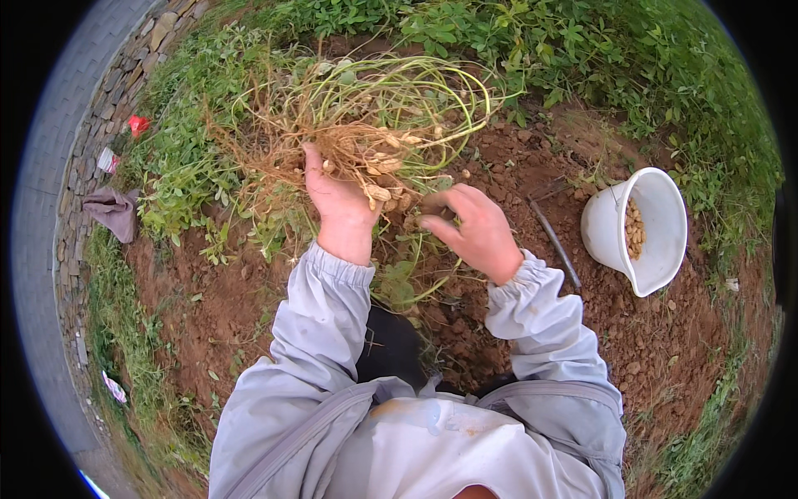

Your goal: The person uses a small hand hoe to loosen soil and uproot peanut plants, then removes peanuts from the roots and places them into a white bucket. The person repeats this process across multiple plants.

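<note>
My left hand is shut on an uprooted bunch of peanut plants, palm up beneath the tangled brown roots. Several pale peanut pods hang from the roots over my palm and fingers, which are mostly hidden. Long green stems arch away to the far right of the bunch. Just right of the lowest pods is my right hand, its thumb and forefinger apart and curved toward them. I see nothing held between those fingertips.
A white plastic bucket with loose peanuts inside leans on the reddish soil at right. Between it and my right hand lies a dark rod. Leafy plants grow beyond. At left are a stone edging, paving and a crumpled cloth.
</note>
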